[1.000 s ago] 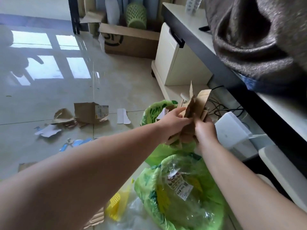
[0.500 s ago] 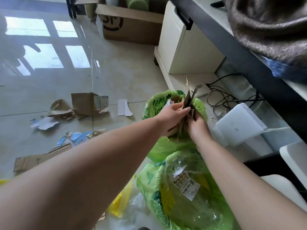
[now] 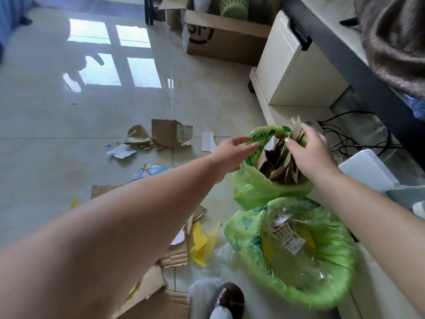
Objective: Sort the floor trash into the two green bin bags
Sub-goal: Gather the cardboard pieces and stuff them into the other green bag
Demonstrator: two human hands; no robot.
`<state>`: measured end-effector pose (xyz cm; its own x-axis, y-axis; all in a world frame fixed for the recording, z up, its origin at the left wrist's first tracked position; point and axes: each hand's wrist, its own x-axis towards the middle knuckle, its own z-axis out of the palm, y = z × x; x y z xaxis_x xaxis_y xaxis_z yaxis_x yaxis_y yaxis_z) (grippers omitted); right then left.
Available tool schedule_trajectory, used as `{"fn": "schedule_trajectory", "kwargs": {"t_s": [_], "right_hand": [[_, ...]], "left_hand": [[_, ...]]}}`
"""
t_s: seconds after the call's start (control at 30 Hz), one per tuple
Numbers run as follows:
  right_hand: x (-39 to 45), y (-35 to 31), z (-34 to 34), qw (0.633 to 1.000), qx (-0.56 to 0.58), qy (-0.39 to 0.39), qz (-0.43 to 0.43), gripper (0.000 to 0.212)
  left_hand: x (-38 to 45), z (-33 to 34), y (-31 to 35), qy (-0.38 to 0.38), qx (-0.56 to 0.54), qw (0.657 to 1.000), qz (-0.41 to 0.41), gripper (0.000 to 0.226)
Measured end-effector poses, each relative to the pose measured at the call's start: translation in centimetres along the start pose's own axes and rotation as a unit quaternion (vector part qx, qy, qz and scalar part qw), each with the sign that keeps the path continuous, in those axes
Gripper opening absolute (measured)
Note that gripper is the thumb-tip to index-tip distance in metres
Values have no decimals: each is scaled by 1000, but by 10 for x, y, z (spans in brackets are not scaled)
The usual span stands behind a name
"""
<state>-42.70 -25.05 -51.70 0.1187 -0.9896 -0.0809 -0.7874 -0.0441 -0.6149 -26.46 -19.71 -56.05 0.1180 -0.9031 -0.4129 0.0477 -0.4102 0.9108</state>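
Two green bin bags stand on the floor by the desk. The far bag (image 3: 257,192) holds brown cardboard pieces (image 3: 278,164) that stick up out of its mouth. The near bag (image 3: 326,284) holds clear plastic wrap with a printed label (image 3: 288,238). My left hand (image 3: 230,153) hovers at the far bag's left rim, fingers spread and holding nothing. My right hand (image 3: 310,155) lies over the cardboard in that bag with fingers extended. Cardboard scraps (image 3: 170,134), white and blue paper (image 3: 122,151) and a yellow net (image 3: 200,240) lie on the tiles.
A flattened cardboard sheet (image 3: 151,284) lies near my shoe (image 3: 227,298). A white desk cabinet (image 3: 292,72), black cables (image 3: 345,137) and a white box (image 3: 368,169) flank the bags on the right. A large carton (image 3: 225,38) stands at the back.
Both hands held the cardboard pieces above the far bag; now the pieces sit in the bag, my left hand has let go and drawn left, and my right hand has opened over them.
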Motion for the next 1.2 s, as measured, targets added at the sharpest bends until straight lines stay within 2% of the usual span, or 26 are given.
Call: {"fn": "schedule_trajectory", "kwargs": {"t_s": [0.13, 0.3, 0.57, 0.87, 1.07, 1.2], "right_hand": [[-41, -49, 10, 998, 9, -17, -56, 55], [-107, -83, 55, 993, 13, -89, -81, 54], [-166, -87, 138, 980, 17, -195, -22, 53], [-122, -56, 208, 965, -40, -252, 59, 55], [-83, -26, 262, 948, -99, -293, 79, 54], [-57, -5, 296, 935, -151, -316, 58, 59]], "left_hand": [[-46, -46, -1, 35, -31, 999, 11, 43], [-112, -115, -32, 62, -26, 998, -5, 39], [-160, -206, -101, 147, 35, 984, -93, 42], [-116, -236, -157, 162, 112, 969, -146, 42], [-60, -250, -189, 145, 222, 952, -155, 45], [-20, -257, -212, 125, 335, 920, -160, 48]]}}
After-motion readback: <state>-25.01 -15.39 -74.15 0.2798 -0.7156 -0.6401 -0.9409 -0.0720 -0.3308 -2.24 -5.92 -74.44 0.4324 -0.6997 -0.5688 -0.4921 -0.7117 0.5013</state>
